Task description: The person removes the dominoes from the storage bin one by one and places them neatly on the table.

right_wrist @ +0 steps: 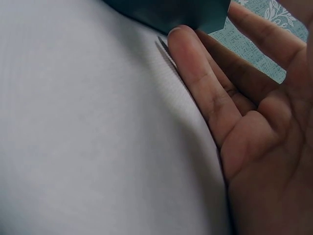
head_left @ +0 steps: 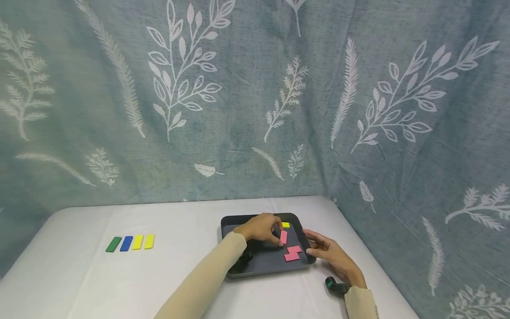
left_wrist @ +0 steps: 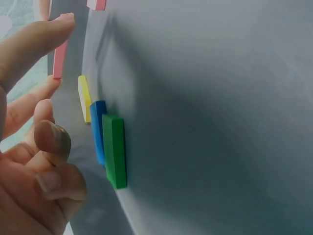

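Observation:
In the head view my left hand (head_left: 260,228) reaches over the dark grey tray (head_left: 263,268). Its thumb and index finger pinch a pink block (head_left: 283,237) by its ends, held on edge above the tray floor in the left wrist view; the other fingers curl inward. Two more pink blocks (head_left: 292,257) lie in the tray's right part. A yellow block (left_wrist: 84,100), a blue block (left_wrist: 98,132) and a green block (left_wrist: 115,152) stand in a row inside it. My right hand (head_left: 332,252) rests its straight fingertips against the tray's right side.
On the white table (head_left: 179,266), left of the tray, lie a green block (head_left: 113,244), a blue block (head_left: 126,243) and two yellow blocks (head_left: 137,242). A leaf-patterned curtain (head_left: 247,110) hangs behind the table and along its right.

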### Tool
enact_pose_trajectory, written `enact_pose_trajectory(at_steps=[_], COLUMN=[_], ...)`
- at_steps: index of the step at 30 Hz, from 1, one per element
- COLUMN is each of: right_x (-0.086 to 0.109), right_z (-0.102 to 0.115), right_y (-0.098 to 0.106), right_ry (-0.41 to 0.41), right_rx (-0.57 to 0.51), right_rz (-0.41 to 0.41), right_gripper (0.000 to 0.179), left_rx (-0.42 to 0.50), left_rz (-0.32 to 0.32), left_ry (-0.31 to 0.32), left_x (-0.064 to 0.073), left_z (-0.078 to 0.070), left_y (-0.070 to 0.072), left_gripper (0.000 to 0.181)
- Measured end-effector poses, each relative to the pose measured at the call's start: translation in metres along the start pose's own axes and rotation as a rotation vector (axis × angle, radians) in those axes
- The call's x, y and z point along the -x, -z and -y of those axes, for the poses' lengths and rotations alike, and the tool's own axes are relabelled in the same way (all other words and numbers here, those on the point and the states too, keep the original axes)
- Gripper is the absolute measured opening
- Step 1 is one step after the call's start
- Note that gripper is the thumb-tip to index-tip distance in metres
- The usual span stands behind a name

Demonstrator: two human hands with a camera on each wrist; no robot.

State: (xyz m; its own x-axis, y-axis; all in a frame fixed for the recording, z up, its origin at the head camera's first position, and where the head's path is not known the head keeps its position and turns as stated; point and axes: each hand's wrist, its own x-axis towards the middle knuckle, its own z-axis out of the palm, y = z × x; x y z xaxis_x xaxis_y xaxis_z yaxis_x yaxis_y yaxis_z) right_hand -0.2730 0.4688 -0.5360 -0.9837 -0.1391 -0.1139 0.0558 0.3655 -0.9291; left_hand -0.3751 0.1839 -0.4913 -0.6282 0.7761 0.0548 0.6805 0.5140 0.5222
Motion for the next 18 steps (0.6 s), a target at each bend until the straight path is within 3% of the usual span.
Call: enact_pose_trajectory(at_steps=[10, 18], right_x=[0.0, -0.003], right_z=[-0.001, 0.0], right_y=[-0.003, -0.004], right_ry=[-0.045, -0.027], right_rx=[0.007, 0.011], right_rz=[-0.041, -0.044], right_gripper=[0.071, 0.071], left_rx=[0.228, 0.272], left_rz=[-0.047, -0.101], left_ry=[-0.035, -0.02], left_x=[0.017, 0.031], left_z=[0.011, 0.019], left_y=[0.015, 0.027], left_gripper=[0.042, 0.041])
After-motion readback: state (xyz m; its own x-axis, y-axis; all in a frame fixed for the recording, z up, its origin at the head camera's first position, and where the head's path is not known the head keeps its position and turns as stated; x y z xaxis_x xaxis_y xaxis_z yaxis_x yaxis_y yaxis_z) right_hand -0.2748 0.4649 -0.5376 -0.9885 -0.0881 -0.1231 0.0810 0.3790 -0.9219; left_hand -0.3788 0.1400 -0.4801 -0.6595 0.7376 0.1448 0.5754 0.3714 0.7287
